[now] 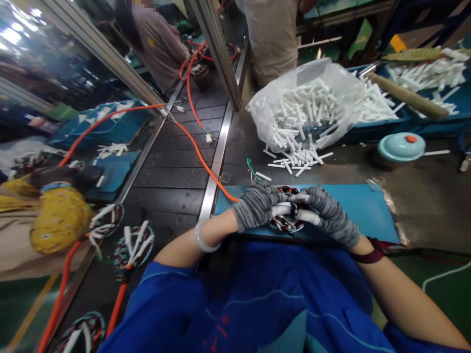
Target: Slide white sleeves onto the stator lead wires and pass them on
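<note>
Both of my hands wear grey striped gloves with white fingertips. My left hand (259,205) is closed on the left side of a round wound coil (289,224), which lies on a blue mat (362,208). Around the coil's right side bend the fingers of my right hand (324,212). Dark and copper windings with light bits show between the two hands; the fingertips hide the coil's middle. An orange cable (200,157) runs up to my left hand. Just beyond that hand are thin green and white wires (250,169).
Loose white tubes (298,159) spill from a plastic bag (265,110) ahead. Blue bins, a wooden-handled tool (408,95) and a light blue lidded container (401,147) stand right. Left, a slatted conveyor (169,166) carries more coils (134,245); a co-worker's yellow sleeve (61,218) is beside it.
</note>
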`<state>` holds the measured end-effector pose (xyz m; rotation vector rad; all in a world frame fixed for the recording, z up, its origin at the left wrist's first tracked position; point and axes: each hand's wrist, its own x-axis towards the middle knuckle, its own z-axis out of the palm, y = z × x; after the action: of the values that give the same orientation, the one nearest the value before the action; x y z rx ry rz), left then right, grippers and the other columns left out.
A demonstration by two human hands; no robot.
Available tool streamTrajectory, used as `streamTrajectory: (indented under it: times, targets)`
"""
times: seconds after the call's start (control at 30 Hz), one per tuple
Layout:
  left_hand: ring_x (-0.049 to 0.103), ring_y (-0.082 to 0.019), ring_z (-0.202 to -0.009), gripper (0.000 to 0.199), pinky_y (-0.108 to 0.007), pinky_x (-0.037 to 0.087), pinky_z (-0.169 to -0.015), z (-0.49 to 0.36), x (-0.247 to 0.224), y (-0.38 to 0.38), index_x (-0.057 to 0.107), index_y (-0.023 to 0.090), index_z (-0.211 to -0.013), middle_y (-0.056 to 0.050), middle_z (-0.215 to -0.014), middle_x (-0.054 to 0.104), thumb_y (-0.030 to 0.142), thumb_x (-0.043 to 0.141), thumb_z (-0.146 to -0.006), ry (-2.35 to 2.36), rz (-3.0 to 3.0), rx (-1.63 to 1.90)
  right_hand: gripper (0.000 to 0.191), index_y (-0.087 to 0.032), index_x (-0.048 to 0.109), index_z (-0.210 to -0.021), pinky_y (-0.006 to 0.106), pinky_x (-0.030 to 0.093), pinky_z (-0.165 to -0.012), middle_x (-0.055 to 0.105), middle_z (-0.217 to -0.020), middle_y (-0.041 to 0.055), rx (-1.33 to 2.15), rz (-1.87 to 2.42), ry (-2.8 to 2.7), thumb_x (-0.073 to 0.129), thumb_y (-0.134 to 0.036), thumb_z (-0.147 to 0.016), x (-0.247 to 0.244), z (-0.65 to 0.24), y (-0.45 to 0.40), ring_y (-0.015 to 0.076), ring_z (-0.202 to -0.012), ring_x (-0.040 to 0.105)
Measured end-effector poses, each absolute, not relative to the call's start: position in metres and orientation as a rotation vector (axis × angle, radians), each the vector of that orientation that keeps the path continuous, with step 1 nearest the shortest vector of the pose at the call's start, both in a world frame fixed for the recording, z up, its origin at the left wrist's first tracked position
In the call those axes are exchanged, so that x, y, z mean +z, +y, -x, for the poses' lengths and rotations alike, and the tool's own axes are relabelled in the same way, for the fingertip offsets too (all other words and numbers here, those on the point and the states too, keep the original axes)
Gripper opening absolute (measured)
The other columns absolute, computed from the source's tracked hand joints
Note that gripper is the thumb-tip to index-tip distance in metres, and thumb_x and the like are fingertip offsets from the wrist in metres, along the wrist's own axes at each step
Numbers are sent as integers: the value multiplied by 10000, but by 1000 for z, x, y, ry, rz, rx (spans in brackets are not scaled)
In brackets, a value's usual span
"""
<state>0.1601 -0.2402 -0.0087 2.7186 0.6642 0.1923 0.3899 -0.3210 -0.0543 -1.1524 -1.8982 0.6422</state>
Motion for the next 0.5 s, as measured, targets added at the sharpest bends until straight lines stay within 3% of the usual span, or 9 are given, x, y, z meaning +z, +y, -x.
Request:
streamTrajectory:
  times: [0.17, 0.37, 0.5]
  targets:
    - [702, -230, -1003, 457, -397, 508, -940, -148, -4, -247, 714, 159, -1197, -84, -1117, 773, 409, 348, -1084, 761, -2677, 233, 409, -286, 767, -1169, 362, 481, -751, 716, -844, 41, 562, 1199, -1942, 505, -556, -1007, -45, -380, -312, 206, -793, 638]
    - [683, -205, -891, 403, -376, 516, -864, -146, -19, -251, 728, 168, -1036, -65, -960, 763, 376, 383, -1059, 781, -2594, 353, 365, -272, 811, -998, 352, 448, -708, 702, -767, 35, 554, 1301, -1880, 575, -550, -976, -42, -368, -306, 190, -715, 609]
    - [680, -215, -908, 368, -404, 511, -897, -149, -18, -248, 718, 149, -1039, -84, -976, 763, 374, 427, -1037, 737, -2560, 337, 396, -243, 806, -874, 353, 432, -684, 658, -701, 39, 527, 1379, -1850, 601, -573, -952, -46, -369, -304, 188, -688, 580]
